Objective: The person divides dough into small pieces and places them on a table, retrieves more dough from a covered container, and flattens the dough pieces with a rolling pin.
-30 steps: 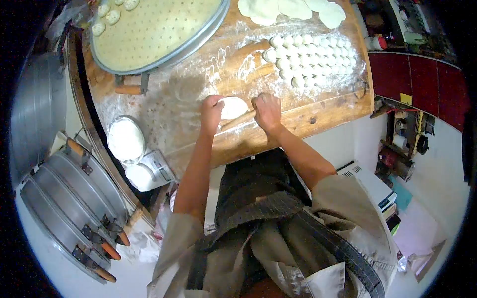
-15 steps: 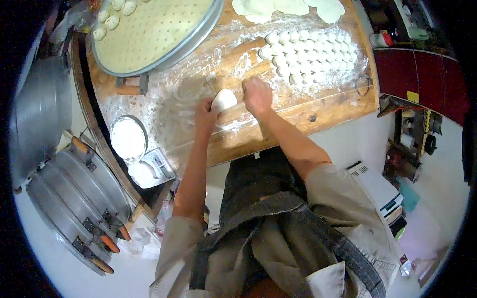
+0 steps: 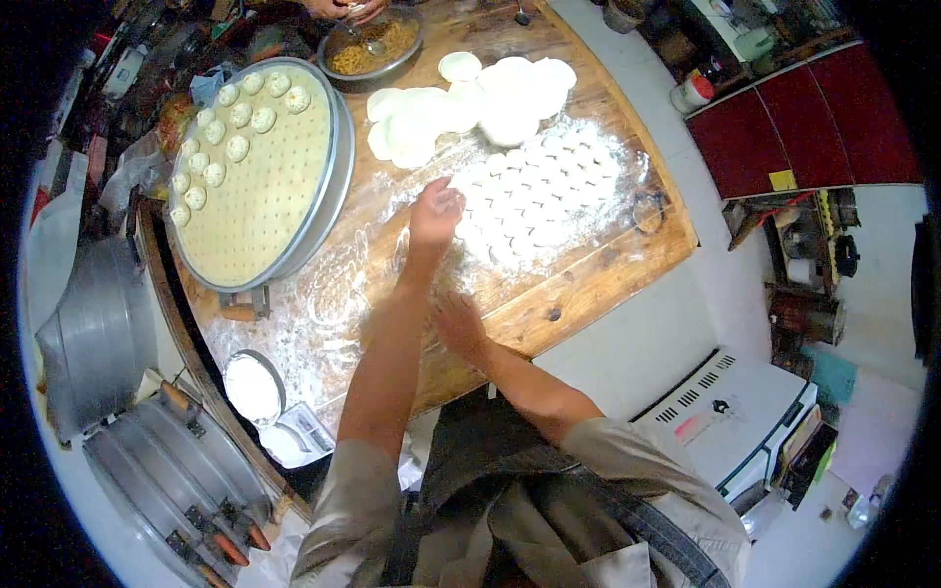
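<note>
My left hand (image 3: 436, 213) reaches over the floured wooden table, its fingers loosely apart with nothing visible in them. Just right of it lie rows of small floured dough pieces (image 3: 539, 196). Beyond the fingers, flat round dough wrappers (image 3: 404, 127) overlap in a spread pile. Closer to my body, my right hand (image 3: 459, 325) is low over the table; it is blurred, and whatever may be under its fingers is hidden.
A large round steamer tray (image 3: 260, 220) with several filled buns stands at left. Behind it, another person's hands (image 3: 348, 10) work above a metal bowl of filling (image 3: 377, 49). A flour bowl (image 3: 252, 387) and a scale (image 3: 306, 431) sit at the table's near-left corner.
My left hand has moved forward toward the wrappers, and the dough wrapper it held is no longer in it. My right hand has shifted left and closer. The view has turned toward the table's far side.
</note>
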The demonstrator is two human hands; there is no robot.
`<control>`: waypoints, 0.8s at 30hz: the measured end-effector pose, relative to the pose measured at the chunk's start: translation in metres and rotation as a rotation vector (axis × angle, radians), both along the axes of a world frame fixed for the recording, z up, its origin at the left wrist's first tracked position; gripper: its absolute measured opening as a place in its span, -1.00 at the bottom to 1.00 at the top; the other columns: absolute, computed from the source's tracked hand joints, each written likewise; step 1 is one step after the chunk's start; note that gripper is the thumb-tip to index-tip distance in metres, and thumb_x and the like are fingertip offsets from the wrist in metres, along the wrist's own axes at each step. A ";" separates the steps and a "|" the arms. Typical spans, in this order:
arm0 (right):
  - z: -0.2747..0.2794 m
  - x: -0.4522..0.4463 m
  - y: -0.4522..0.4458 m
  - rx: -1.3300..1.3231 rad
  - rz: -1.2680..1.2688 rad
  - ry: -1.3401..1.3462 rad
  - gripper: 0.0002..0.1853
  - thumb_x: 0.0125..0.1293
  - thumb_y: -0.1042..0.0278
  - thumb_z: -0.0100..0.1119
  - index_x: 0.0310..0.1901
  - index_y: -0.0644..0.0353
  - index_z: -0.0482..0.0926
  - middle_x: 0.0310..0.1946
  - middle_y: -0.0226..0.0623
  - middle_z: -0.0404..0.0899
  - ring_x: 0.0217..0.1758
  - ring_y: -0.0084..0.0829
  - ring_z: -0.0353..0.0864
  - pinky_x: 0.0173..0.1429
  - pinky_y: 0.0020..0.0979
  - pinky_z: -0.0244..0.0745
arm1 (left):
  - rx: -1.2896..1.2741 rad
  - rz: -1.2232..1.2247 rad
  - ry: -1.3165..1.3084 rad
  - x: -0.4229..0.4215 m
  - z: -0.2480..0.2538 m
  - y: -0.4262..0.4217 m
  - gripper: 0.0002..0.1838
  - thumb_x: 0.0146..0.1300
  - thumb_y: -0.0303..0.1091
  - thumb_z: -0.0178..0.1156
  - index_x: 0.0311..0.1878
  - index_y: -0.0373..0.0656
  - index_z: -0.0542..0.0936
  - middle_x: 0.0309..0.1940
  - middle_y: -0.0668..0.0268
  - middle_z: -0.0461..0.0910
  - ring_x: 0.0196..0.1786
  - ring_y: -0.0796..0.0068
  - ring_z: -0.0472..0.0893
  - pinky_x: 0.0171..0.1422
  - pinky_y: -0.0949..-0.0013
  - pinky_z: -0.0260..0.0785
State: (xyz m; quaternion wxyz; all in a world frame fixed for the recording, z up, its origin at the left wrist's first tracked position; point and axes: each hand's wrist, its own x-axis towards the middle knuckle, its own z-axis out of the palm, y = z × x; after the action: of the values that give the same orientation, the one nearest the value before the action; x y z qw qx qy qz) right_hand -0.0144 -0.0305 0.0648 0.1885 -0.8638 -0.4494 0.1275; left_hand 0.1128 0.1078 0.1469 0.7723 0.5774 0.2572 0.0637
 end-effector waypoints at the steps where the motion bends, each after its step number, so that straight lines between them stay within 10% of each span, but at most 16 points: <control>1: -0.004 -0.003 -0.002 0.056 -0.024 -0.046 -0.70 0.27 0.26 0.12 -0.02 0.19 0.61 0.15 -0.01 0.51 0.22 0.01 0.46 0.32 0.08 0.28 | 0.390 -0.041 0.013 -0.011 -0.004 0.002 -0.57 0.30 -0.50 0.23 0.24 -0.26 0.50 0.08 0.16 0.62 0.11 0.35 0.63 0.15 0.41 0.49; 2: -0.008 -0.007 -0.004 0.113 -0.050 -0.084 -0.63 0.30 0.22 0.11 0.08 0.20 0.59 0.24 0.03 0.47 0.32 0.05 0.41 0.42 0.09 0.21 | 0.780 -0.089 0.031 -0.020 -0.007 0.006 -0.54 0.19 -0.53 0.29 0.19 -0.29 0.53 0.13 0.16 0.59 0.16 0.31 0.60 0.17 0.43 0.46; 4: -0.012 0.002 -0.006 0.094 0.061 -0.123 -0.60 0.34 0.19 0.08 0.14 0.20 0.55 0.29 0.05 0.44 0.46 0.05 0.29 0.54 0.09 0.08 | 0.541 -0.079 0.055 -0.038 -0.035 0.019 -0.57 0.21 -0.42 0.28 0.17 -0.27 0.55 0.13 0.08 0.57 0.16 0.20 0.60 0.19 0.33 0.47; 8: -0.025 -0.009 -0.008 -0.005 0.071 0.121 -0.67 0.32 0.22 0.10 0.05 0.15 0.59 0.16 -0.02 0.50 0.30 0.07 0.40 0.36 0.15 0.24 | 0.726 0.055 0.404 -0.089 -0.017 0.024 -0.43 0.15 -0.37 0.32 0.27 -0.21 0.48 0.20 -0.01 0.52 0.25 0.01 0.51 0.36 0.14 0.35; 11: -0.030 -0.008 -0.006 -0.063 0.082 0.202 -0.70 0.32 0.23 0.10 0.01 0.12 0.61 0.09 -0.06 0.53 0.22 0.08 0.46 0.27 0.18 0.33 | 1.188 -0.100 0.170 -0.070 -0.021 0.030 -0.35 0.07 -0.40 0.37 0.29 -0.20 0.45 0.21 0.02 0.49 0.27 -0.05 0.46 0.32 0.07 0.35; 20: -0.049 -0.008 -0.001 0.213 -0.109 -0.002 -0.74 0.38 0.26 0.06 -0.01 0.17 0.61 0.01 -0.02 0.55 0.18 0.09 0.49 0.29 0.14 0.36 | 1.158 -0.210 -0.111 -0.035 -0.057 0.035 -0.43 -0.01 -0.39 0.42 0.14 -0.19 0.53 -0.02 0.04 0.54 0.02 -0.09 0.55 0.17 0.07 0.43; 24: -0.002 0.004 0.002 0.181 -0.033 0.032 -0.71 0.40 0.27 0.04 0.05 0.19 0.60 0.03 0.04 0.55 0.18 0.09 0.50 0.27 0.06 0.41 | 1.172 -0.363 0.249 -0.129 -0.079 0.047 -0.50 0.15 -0.31 0.30 0.18 -0.19 0.51 0.02 0.05 0.53 0.08 -0.02 0.52 0.20 0.04 0.42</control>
State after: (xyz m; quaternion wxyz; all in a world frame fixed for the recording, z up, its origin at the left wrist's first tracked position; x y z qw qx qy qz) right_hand -0.0100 -0.0289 0.0625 0.2752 -0.8484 -0.4417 0.0970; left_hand -0.0167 0.1544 0.0679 0.2903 0.9425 0.1653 -0.0057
